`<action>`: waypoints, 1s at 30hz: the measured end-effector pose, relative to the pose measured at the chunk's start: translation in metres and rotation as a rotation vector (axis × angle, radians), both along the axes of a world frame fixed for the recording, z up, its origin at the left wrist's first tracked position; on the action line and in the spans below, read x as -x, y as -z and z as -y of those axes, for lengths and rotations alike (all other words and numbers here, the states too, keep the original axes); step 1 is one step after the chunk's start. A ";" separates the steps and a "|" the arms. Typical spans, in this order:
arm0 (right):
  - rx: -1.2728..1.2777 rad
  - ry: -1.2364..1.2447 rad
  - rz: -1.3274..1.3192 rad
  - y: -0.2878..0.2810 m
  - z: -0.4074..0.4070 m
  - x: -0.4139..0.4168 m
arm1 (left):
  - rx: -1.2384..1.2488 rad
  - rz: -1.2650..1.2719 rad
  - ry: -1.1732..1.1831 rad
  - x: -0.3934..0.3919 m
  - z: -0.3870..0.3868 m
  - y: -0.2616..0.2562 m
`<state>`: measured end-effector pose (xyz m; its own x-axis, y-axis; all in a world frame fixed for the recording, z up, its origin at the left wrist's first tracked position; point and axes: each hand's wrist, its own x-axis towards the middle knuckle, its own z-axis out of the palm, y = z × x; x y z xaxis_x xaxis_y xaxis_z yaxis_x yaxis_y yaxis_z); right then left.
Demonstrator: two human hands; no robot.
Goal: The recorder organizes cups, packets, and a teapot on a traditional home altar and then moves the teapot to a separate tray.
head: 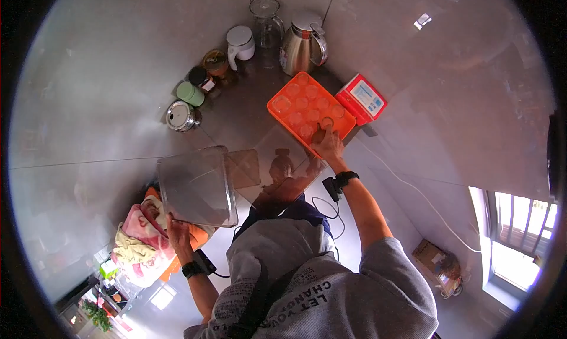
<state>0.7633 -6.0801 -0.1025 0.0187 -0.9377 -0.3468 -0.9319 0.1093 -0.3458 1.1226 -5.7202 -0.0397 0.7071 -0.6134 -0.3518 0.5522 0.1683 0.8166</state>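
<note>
My left hand [178,232] grips the near edge of a clear plastic cover [197,186] and holds it tilted at the left end of the dark glossy table [241,113]. Before me on the right, an orange plastic tray [341,131] carries several small clear cups [301,103], standing in rows. My right hand [328,144] reaches into the near corner of this tray, its fingertips down beside one cup [327,121]. Whether those fingers grip that cup is hard to see.
A red box [361,100] stands against the tray's right side. Behind are a steel thermos jug [297,51], a glass pitcher [267,26] and a white lidded mug [241,44]. Several jars, including a green canister [190,94], line the left. Folded blankets [144,237] lie at lower left.
</note>
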 end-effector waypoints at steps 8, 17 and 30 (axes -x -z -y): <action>-0.081 0.106 -0.035 -0.010 0.007 -0.011 | 0.066 -0.347 -0.082 -0.010 0.002 0.001; -0.206 0.073 -0.027 -0.034 0.009 0.003 | -0.003 -0.236 0.059 -0.013 0.005 0.011; -0.070 0.195 -0.066 -0.021 0.020 -0.007 | 0.009 -0.018 0.121 -0.042 -0.030 0.066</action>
<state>0.7702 -6.1004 -0.0811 -0.1857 -0.8952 -0.4052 -0.9113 0.3111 -0.2698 1.1647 -5.6900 -0.1058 0.6215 -0.6969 -0.3579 0.5837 0.1072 0.8049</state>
